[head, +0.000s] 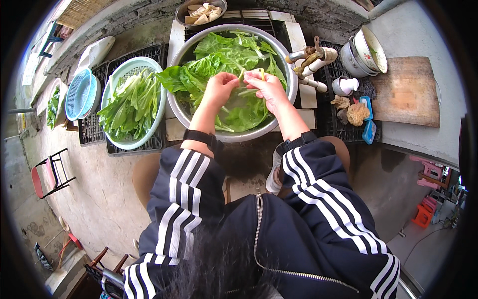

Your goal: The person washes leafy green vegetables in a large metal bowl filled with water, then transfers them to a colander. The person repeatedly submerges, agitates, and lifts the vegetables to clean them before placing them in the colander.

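Observation:
A large round metal basin (295, 93) holds water and broad green leaves. Over its middle, my left hand (222, 88) pinches the stem of a leafy green (175, 79) whose leaf spreads left past the rim. My right hand (267, 88) is close beside it, fingertips nearly meeting the left ones, and grips a thin yellow-green stem piece. Other leaves (242, 116) float below my hands. To the left, a pale blue-green plastic colander (161, 108) carries a heap of leafy greens (130, 104) with long stems.
Blue baskets (80, 93) stand far left on black crates (91, 129). Behind the basin sits a bowl of cut pale pieces (203, 14). Pipes with a tap (313, 61) jut at its right, near stacked pots (354, 58), scrubbers (357, 114) and a wooden cutting board (407, 91).

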`<state>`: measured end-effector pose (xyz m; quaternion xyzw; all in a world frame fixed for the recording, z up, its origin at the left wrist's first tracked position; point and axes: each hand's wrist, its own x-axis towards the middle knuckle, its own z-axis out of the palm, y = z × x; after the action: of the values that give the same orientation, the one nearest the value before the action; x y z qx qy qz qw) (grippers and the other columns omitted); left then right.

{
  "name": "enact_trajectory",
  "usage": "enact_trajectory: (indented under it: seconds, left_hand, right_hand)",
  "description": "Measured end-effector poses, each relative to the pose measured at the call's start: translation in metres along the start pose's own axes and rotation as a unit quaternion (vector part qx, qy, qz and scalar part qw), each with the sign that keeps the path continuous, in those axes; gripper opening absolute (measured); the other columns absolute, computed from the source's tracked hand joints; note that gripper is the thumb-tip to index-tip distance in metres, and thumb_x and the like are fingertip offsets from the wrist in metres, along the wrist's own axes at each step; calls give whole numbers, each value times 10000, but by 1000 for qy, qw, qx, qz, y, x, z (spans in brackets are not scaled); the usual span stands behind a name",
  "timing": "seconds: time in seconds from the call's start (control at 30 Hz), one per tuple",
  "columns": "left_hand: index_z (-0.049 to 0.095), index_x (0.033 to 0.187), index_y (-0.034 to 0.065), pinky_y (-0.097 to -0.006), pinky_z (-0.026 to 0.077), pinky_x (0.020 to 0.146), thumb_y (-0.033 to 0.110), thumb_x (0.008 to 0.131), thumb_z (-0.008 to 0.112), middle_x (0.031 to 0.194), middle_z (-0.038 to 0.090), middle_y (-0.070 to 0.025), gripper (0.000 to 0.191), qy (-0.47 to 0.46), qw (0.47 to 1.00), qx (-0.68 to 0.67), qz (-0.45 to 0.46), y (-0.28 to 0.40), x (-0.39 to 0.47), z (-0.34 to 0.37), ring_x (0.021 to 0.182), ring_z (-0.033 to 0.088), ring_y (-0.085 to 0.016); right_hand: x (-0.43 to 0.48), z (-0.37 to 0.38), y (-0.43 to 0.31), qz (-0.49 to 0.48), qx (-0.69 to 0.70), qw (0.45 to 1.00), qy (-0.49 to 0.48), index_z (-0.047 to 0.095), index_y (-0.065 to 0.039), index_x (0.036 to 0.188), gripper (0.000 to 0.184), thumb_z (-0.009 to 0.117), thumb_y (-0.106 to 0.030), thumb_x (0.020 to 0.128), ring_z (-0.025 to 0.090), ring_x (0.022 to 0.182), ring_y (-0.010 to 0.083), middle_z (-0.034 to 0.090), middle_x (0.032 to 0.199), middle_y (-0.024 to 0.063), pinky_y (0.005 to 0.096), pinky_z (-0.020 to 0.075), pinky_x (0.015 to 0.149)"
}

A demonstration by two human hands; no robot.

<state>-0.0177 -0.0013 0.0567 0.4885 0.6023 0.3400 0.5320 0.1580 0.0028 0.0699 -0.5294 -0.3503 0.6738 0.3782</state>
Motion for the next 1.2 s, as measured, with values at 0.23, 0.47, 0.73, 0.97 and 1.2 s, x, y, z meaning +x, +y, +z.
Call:
enact_trajectory:
  seconds: [0.23, 0.47, 0.73, 0.97, 1.2]
  left_hand:
    - [688, 918, 8, -312, 506, 666, 217, 820, 700, 819, 694, -66, 231, -118, 981, 147, -51, -32, 4, 19, 696, 617, -155]
    - [717, 913, 32, -348, 511, 689, 245, 746, 718, 817, 692, -155, 271, -86, 938, 321, -100, -51, 2, 38, 737, 648, -232]
    - [640, 1061, 36, -242, 462, 741, 122, 851, 675, 915, 646, 14, 229, -232, 925, -267, -141, -20, 0, -1, 796, 592, -105]
    - [640, 971, 91, -263, 464, 712, 233, 856, 699, 855, 633, 27, 192, -188, 950, -103, -229, -12, -5, 3, 786, 598, -106]
    - [635, 928, 77, -352, 531, 696, 243, 898, 627, 836, 641, -20, 169, -64, 953, -114, -272, -18, -1, 12, 731, 621, -164]
  right_hand:
    - [28, -3, 44, -34, -201, 976, 83, 627, -71, 954, 180, 657, -213, 848, 645, 790, 179, 664, 898, 57, 328, 488, 679]
    - [33, 5, 65, -9, -501, 864, 54, 513, -40, 1212, 374, 576, -104, 849, 657, 790, 310, 654, 936, 167, 395, 514, 646]
    - [15, -12, 3, 14, -51, 998, 31, 512, -140, 1026, 166, 592, -240, 921, 600, 640, 112, 585, 828, 9, 217, 347, 474]
    - [15, -7, 1, -19, -131, 988, 79, 446, -173, 1110, 212, 528, -303, 964, 552, 657, 109, 533, 864, 15, 206, 342, 452]
    - [13, -10, 11, 2, -192, 981, -23, 544, -116, 1212, 522, 734, -1, 740, 533, 700, 89, 571, 901, 28, 203, 406, 551]
